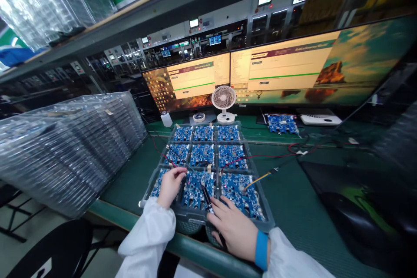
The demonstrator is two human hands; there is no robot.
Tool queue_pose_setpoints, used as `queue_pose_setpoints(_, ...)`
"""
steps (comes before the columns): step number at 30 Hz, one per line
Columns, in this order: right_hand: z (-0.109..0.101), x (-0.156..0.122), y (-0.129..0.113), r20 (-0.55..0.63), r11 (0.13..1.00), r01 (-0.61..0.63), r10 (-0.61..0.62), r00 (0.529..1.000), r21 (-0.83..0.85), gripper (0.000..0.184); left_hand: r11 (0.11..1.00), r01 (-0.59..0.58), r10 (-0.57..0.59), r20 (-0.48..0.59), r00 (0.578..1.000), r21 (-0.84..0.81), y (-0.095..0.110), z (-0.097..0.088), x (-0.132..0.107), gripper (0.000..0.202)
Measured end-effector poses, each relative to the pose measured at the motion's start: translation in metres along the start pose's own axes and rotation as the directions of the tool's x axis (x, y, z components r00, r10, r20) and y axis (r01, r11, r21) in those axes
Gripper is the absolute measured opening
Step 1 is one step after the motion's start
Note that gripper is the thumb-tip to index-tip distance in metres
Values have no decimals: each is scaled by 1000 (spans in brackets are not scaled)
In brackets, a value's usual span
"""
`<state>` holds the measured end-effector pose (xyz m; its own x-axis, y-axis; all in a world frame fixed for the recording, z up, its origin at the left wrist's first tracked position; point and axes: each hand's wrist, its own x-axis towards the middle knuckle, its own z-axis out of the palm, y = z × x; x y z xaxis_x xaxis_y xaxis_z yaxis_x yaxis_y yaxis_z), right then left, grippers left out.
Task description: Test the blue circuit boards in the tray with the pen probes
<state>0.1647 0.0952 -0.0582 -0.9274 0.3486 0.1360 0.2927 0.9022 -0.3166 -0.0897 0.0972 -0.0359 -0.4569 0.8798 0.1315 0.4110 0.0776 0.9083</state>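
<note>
Low in the frame, clamps a black probe (206,195) in the right hand (233,226), long axis slanting up-left, tip over the bottom-middle board (195,186). Just left, rests the left hand (170,186) at that board's left edge, nearer to it, fingers curled; cannot tell whether pinching anything. Further up, shows the rest of the tray (145,200), then a fan (223,100).

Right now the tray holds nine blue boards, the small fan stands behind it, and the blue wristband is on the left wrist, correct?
No: the head view shows the blue wristband on the right wrist, behind the right hand with the black probe. The tray does hold nine blue boards, and the small fan stands behind it.
</note>
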Motion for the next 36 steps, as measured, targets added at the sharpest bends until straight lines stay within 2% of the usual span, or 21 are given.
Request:
queue_pose_setpoints(3,0,0,-1,8,1000,-6,6,1000,-1,28,979,-67,80,-66,995,192,-13,12,14,15)
queue_pose_setpoints(6,0,0,-1,11,1000,-8,8,1000,-4,28,958,-82,107,-76,991,275,-19,18,23,16)
queue_pose_setpoints(20,3,1,-1,-3,1000,-8,8,1000,-19,29,936,-82,83,12,996,342,-23,23,28,16)
queue_pose_setpoints(23,3,1,-1,-11,1000,-11,11,1000,-19,29,891,-129,137,14,991,435,-17,23,23,26)
queue_pose_setpoints(27,0,1,0,-14,1000,-7,7,1000,-27,29,786,-128,219,-79,972,605,3,27,-9,26)
queue_pose_setpoints(29,0,1,0,-13,1000,1,-1,1000,-29,29,776,-152,194,-2,981,612,13,32,-28,25)
queue_pose_setpoints(32,3,2,-2,-24,999,10,-11,1000,-32,29,775,-196,89,203,975,601,22,42,-44,20)
queue_pose_setpoints(36,5,-2,1,-112,996,35,-45,993,-84,28,742,-187,28,249,968,644,24,49,-43,16)
